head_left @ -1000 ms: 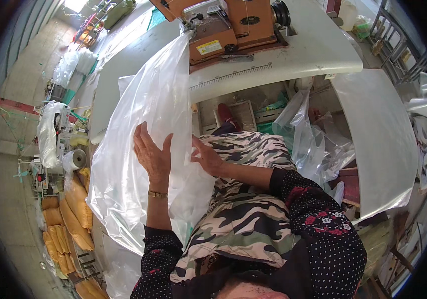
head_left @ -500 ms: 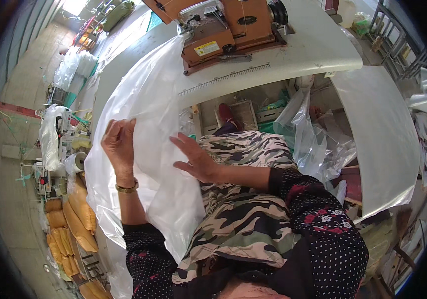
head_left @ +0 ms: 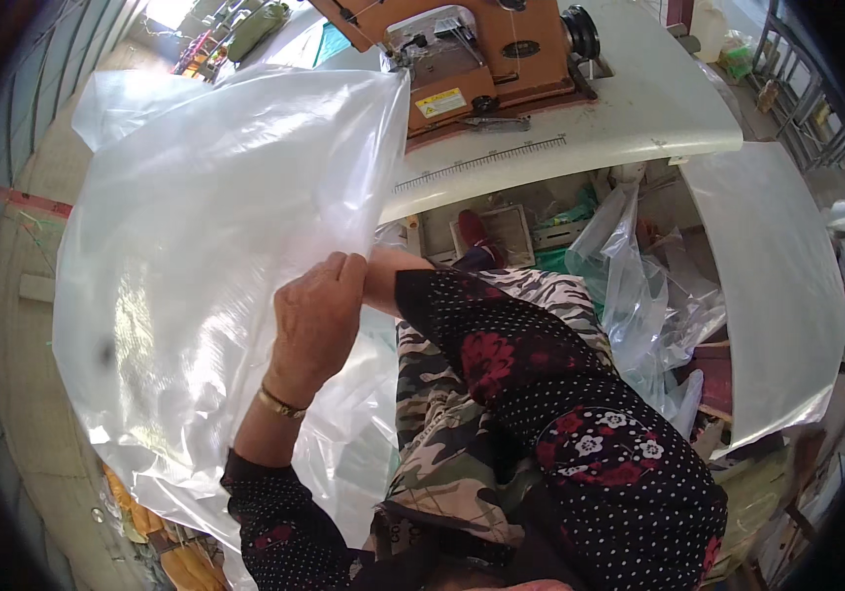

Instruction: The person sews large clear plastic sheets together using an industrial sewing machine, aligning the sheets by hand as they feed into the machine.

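Note:
A large sheet of clear, whitish plastic film (head_left: pixel 176 227) spreads across the left side, and its upper corner reaches the needle area of a brown sewing machine (head_left: pixel 531 74). My left hand (head_left: pixel 319 315) is closed, pinching the film's near edge between thumb and fingers. Just beyond it, my right hand (head_left: pixel 383 280) passes behind the film and the left hand; its wrist shows, but its fingers are hidden. The film stands raised and bulging between my hands and the machine, with lower folds hanging beside my lap.
The pale machine table (head_left: pixel 659 108) carries a printed ruler scale along its near edge. At right stands a sheet-covered side panel (head_left: pixel 777 286). Crumpled clear plastic (head_left: pixel 639 286) hangs beneath the table, near a crate (head_left: pixel 506 231). Orange-yellow bundles (head_left: pixel 191 566) lie at lower left.
The film has been lifted and spread out toward the left. My left hand has moved right along its edge, and my right hand has gone left and forward, behind the film.

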### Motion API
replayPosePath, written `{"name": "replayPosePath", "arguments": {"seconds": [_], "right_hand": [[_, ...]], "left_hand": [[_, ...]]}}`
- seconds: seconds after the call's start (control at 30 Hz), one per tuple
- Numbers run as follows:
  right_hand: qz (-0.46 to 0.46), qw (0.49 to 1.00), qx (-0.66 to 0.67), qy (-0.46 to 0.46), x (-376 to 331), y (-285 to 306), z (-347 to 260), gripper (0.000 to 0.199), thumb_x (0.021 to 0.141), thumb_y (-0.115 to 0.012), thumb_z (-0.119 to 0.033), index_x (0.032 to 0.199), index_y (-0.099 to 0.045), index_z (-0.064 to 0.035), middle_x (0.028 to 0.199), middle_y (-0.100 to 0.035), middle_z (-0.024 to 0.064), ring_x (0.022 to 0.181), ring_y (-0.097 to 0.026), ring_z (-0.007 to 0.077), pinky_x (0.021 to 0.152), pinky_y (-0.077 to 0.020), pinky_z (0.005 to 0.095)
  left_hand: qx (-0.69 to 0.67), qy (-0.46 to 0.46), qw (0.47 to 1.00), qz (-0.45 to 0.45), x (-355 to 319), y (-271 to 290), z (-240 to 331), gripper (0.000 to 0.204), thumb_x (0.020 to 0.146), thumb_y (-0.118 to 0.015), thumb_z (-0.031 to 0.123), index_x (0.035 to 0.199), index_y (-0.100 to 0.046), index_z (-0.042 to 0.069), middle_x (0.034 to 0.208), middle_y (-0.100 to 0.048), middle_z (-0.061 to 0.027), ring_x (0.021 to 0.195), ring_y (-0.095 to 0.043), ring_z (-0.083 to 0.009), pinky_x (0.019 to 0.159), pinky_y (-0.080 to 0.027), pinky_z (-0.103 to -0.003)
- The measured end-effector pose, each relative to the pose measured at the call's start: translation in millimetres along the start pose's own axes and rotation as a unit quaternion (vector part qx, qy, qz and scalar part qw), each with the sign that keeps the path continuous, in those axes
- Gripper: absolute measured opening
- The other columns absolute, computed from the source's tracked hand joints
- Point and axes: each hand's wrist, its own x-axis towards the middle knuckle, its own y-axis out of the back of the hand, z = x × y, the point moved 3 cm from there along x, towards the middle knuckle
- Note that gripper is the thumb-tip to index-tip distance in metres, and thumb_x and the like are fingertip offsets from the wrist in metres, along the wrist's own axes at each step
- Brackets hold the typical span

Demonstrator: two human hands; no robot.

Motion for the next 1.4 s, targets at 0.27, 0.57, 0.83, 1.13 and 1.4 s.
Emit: {"name": "replayPosePath", "arguments": {"seconds": [0.27,0.57,0.83,1.13,1.4], "right_hand": [[0.023,0.986,0.120,-0.112,3.4,4.0,42.6,0.042,0.090,-0.062,-0.028,0.124,-0.053,-0.0041,0.117,-0.061,0.0169,0.106,-0.059,0.0221,0.088,-0.0479,0.0342],[0.447,0.887,0.112,-0.039,-59.2,78.3,-47.1,0.025,0.091,-0.060,-0.018,0.110,-0.057,-0.0016,0.097,-0.060,0.0093,0.086,-0.057,0.0147,0.076,-0.0465,0.0288],[0.408,0.893,-0.186,-0.020,-70.9,65.0,-60.6,0.036,0.087,-0.065,-0.021,0.116,-0.055,-0.0016,0.109,-0.055,0.0161,0.097,-0.055,0.0301,0.085,-0.0442,0.0380],[0.344,0.933,-0.105,-0.035,-53.3,51.0,-89.9,0.027,0.088,-0.063,-0.018,0.110,-0.056,-0.0041,0.102,-0.055,0.0106,0.086,-0.054,0.0217,0.072,-0.0451,0.0318],[0.270,0.937,0.158,-0.155,-59.1,58.2,-40.2,0.017,0.090,-0.054,-0.015,0.091,-0.060,0.0007,0.074,-0.060,0.0040,0.067,-0.057,0.0146,0.066,-0.0471,0.0319]], "left_hand": [[-0.139,0.125,0.982,0.040,-34.4,-110.6,-15.1,0.021,0.089,-0.057,0.010,0.109,-0.052,0.005,0.091,-0.059,-0.0156,0.080,-0.061,-0.0364,0.065,-0.050,-0.046],[-0.273,0.172,0.932,0.166,-1.5,-119.7,-4.0,0.018,0.094,-0.055,0.010,0.108,-0.058,0.000,0.095,-0.061,-0.0171,0.083,-0.061,-0.0336,0.074,-0.050,-0.038],[-0.354,0.214,0.906,0.091,7.4,-113.8,-6.2,0.031,0.093,-0.056,0.008,0.122,-0.051,-0.001,0.114,-0.055,-0.0198,0.104,-0.058,-0.0340,0.084,-0.049,-0.041],[-0.230,0.148,0.945,0.179,-30.8,-157.9,-27.6,0.030,0.087,-0.065,0.007,0.114,-0.056,-0.001,0.112,-0.060,-0.0176,0.095,-0.060,-0.0360,0.082,-0.049,-0.039],[-0.553,0.245,0.788,0.114,-23.4,-93.5,-59.5,0.006,0.091,-0.063,0.006,0.090,-0.063,0.000,0.070,-0.061,0.0008,0.063,-0.050,-0.0074,0.058,-0.041,-0.022]]}}
